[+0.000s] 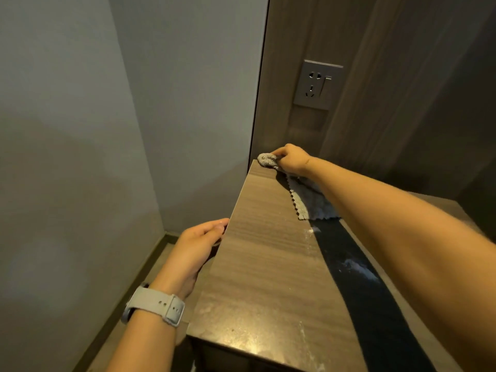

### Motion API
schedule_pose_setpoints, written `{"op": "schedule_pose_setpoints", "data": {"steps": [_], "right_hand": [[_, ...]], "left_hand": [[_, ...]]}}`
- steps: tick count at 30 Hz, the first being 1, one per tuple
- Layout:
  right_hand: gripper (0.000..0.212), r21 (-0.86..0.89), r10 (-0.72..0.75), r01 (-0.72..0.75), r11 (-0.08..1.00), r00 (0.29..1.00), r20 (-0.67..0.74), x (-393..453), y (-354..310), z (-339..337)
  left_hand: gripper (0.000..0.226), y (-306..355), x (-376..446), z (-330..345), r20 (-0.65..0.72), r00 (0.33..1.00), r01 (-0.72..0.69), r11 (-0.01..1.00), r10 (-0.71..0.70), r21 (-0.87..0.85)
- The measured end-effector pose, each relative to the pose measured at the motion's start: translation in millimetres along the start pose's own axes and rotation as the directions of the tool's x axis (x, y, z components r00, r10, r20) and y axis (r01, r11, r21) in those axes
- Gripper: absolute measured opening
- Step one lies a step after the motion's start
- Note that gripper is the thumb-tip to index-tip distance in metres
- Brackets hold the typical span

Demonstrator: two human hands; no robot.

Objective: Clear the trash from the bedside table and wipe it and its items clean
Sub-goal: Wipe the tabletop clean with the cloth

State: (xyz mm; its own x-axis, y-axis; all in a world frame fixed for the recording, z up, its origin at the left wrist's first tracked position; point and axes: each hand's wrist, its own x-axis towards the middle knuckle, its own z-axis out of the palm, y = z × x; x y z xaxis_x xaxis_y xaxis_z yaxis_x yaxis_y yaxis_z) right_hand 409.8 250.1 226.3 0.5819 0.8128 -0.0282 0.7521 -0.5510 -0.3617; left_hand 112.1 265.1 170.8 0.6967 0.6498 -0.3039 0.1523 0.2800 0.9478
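Brown wood-grain bedside table top (268, 251), streaked lengthwise, dusted with whitish smears (357, 267) near the front. Grey speckled cleaning cloth (308, 200) with zigzag-cut edge. Pale grey watch strap (155, 307) with punched holes is noted. Silver-grey wall socket plate (318, 84) on brown wood-grain panel (295, 36). Plain grey-blue wall (80, 103).

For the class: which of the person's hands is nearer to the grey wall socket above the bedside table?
Right. The right hand grips the grey cloth at the table's far corner, just below the grey wall socket. The left hand holds the wooden bedside table at its near-left edge, farther away.
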Motion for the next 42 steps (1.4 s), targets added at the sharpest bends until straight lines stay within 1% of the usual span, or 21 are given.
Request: {"op": "schedule_pose_setpoints", "data": {"steps": [2, 3, 4, 7, 9, 10, 12, 13, 15, 17, 19, 20, 22, 25, 29, 31, 33, 36, 39, 40, 42], "right_hand": [[0.045, -0.075, 0.022, -0.025, 0.997, 0.999, -0.032, 1.3, -5.7, 20.6], [0.045, -0.103, -0.011, 0.006, 0.995, 0.999, -0.044, -4.3, -9.4, 26.5], [0.044, -0.11, -0.078, 0.074, 0.991, 0.996, -0.03, -14.2, -13.8, 29.0], [0.041, -0.091, -0.326, 0.332, 0.939, 0.942, 0.075, -65.2, -26.7, 34.5], [0.041, 0.0, -0.429, 0.435, 0.9, 0.887, 0.169, -100.5, -37.7, 35.3], [0.04, 0.051, -0.449, 0.45, 0.891, 0.863, 0.232, -109.8, -41.7, 31.5], [0.037, 0.105, -0.454, 0.446, 0.889, 0.826, 0.333, -110.8, -48.2, 16.3], [0.035, 0.102, -0.447, 0.439, 0.893, 0.831, 0.331, -102.5, -49.4, 8.8], [0.034, 0.065, -0.397, 0.393, 0.917, 0.886, 0.24, -76.6, -47.6, -1.4], [0.035, -0.016, -0.278, 0.286, 0.958, 0.943, 0.184, -53.7, -44.7, -0.3], [0.039, -0.073, -0.207, 0.221, 0.972, 0.964, 0.164, -45.9, -44.3, 10.4], [0.04, -0.072, -0.202, 0.214, 0.974, 0.968, 0.147, -47.1, -45.7, 17.0], [0.042, -0.066, -0.243, 0.252, 0.965, 0.962, 0.126, -60.0, -51.8, 28.0], [0.041, -0.057, -0.356, 0.369, 0.928, 0.92, 0.163, -97.1, -61.8, 37.1], [0.04, 0.036, -0.46, 0.46, 0.887, 0.873, 0.164, -167.4, -75.3, 47.6], [0.041, 0.04, -0.482, 0.482, 0.875, 0.86, 0.171, -197.2, -81.5, 50.6], [0.042, 0.04, -0.5, 0.502, 0.864, 0.846, 0.184, -221.3, -84.4, 51.9], [0.044, 0.041, -0.509, 0.513, 0.857, 0.832, 0.219, -248.5, -86.2, 51.4], [0.045, 0.0, -0.501, 0.517, 0.856, 0.83, 0.244, -263.0, -92.5, 40.6], [0.044, -0.019, -0.504, 0.521, 0.853, 0.833, 0.228, -264.1, -95.6, 32.1], [0.043, -0.058, -0.515, 0.527, 0.848, 0.845, 0.141, -259.8, -98.6, 6.4]], "left_hand": [[0.024, -2.4, -0.9, -1.2, 0.014, 1.0, -0.002, 1.0, 0.002, 0.01], [0.023, -2.8, -2.2, -1.0, 0.015, 1.0, -0.006, 1.0, 0.006, 0.005], [0.023, -2.7, -3.4, -1.3, 0.012, 1.0, -0.01, 1.0, 0.01, 0.004], [0.022, 0.0, -7.8, -1.5, -0.007, 0.999, -0.032, 0.999, 0.032, 0.033], [0.022, 0.8, -12.8, -2.0, -0.034, 0.999, -0.04, 0.995, 0.043, 0.089], [0.023, 0.2, -16.7, -2.3, -0.043, 0.998, -0.039, 0.993, 0.044, 0.113], [0.026, -2.2, -23.9, -3.0, -0.069, 0.997, -0.029, 0.993, 0.037, 0.119], [0.027, -3.2, -27.8, -3.5, -0.081, 0.997, -0.011, 0.995, 0.019, 0.104], [0.027, -4.4, -34.0, -5.7, -0.083, 0.997, 0.016, 0.996, -0.008, 0.087], [0.026, -5.0, -37.0, -8.9, -0.063, 0.998, 0.001, 0.994, 0.005, 0.107], [0.025, -4.8, -37.8, -11.0, -0.053, 0.999, -0.007, 0.994, 0.013, 0.109], [0.025, -5.1, -37.7, -11.9, -0.055, 0.998, -0.003, 0.993, 0.009, 0.121], [0.026, -6.2, -37.9, -13.5, -0.06, 0.998, 0.001, 0.988, 0.009, 0.153], [0.025, -7.1, -42.1, -16.3, -0.068, 0.998, -0.001, 0.987, 0.012, 0.161], [0.024, -9.7, -52.4, -19.1, -0.081, 0.997, 0.004, 0.996, 0.003, 0.087], [0.026, -11.3, -58.7, -19.0, -0.087, 0.996, 0.003, 0.998, 0.002, 0.056], [0.028, -13.3, -64.4, -18.5, -0.102, 0.995, -0.003, 0.998, 0.01, 0.069], [0.03, -13.3, -76.7, -15.3, -0.111, 0.992, -0.04, 0.99, 0.055, 0.136], [0.031, -12.6, -87.5, -8.0, -0.095, 0.988, -0.094, 0.97, 0.118, 0.224], [0.031, -12.2, -90.3, -4.5, -0.09, 0.987, -0.11, 0.962, 0.136, 0.25], [0.033, -10.7, -93.6, 2.9, -0.091, 0.982, -0.132, 0.953, 0.163, 0.274]]}}
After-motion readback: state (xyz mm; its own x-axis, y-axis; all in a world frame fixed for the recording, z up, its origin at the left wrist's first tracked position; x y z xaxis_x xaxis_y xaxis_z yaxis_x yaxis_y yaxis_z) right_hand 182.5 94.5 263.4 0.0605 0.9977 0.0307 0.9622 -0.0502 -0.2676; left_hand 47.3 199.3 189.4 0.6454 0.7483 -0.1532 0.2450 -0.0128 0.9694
